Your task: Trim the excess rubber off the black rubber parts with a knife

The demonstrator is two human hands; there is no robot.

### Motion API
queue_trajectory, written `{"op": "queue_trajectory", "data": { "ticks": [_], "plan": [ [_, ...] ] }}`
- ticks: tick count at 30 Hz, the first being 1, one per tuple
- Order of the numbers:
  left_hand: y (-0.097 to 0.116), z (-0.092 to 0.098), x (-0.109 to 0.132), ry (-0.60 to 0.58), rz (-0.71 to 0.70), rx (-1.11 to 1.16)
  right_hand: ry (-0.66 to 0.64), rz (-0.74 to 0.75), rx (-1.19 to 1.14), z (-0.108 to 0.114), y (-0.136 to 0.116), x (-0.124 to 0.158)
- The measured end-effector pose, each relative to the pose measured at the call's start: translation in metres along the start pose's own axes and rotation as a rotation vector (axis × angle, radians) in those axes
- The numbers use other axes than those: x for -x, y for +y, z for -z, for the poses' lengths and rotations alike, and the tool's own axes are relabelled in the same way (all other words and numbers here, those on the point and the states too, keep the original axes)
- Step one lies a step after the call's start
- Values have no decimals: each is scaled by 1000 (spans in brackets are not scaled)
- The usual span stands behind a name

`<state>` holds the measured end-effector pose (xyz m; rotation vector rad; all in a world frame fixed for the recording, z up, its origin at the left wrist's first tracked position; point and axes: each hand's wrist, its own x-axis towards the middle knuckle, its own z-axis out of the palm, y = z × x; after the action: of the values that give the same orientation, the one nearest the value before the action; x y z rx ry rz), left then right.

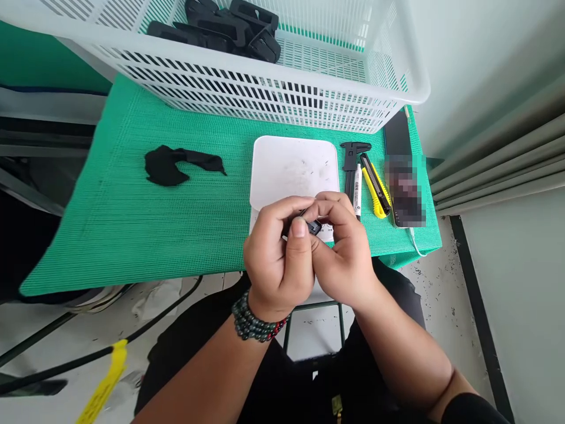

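Observation:
Both my hands meet just in front of the table's near edge, closed around a small black plastic part (pixel 311 224). My left hand (pixel 278 259), with a bead bracelet at its wrist, pinches the part from the left with thumb on top. My right hand (pixel 344 247) curls its fingers around it from the right. Most of the part is hidden by my fingers. Directly behind my hands lies a white square board (pixel 293 168) on the green mesh mat (pixel 132 224).
A white slatted basket (pixel 265 88) holding several black plastic parts (pixel 225 26) stands at the back. A black cloth scrap (pixel 170 165) lies left. Right of the board lie a black caliper (pixel 352 162), a white marker (pixel 357 194), a yellow utility knife (pixel 375 188) and a phone (pixel 404 176).

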<state>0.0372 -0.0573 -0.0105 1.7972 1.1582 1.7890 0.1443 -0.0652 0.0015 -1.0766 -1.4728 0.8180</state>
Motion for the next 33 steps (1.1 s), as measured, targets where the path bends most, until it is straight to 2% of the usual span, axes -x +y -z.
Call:
{"op": "queue_trajectory", "data": {
  "ticks": [6, 18, 33],
  "plan": [
    [3, 2, 7, -19, -1, 69, -3, -20, -2, 3, -2, 9],
    [3, 3, 17, -33, 39, 22, -5, -40, 16, 4, 0, 20],
    [9, 5, 27, -51, -13, 73, 14, -39, -7, 6, -4, 31]
  ]
}}
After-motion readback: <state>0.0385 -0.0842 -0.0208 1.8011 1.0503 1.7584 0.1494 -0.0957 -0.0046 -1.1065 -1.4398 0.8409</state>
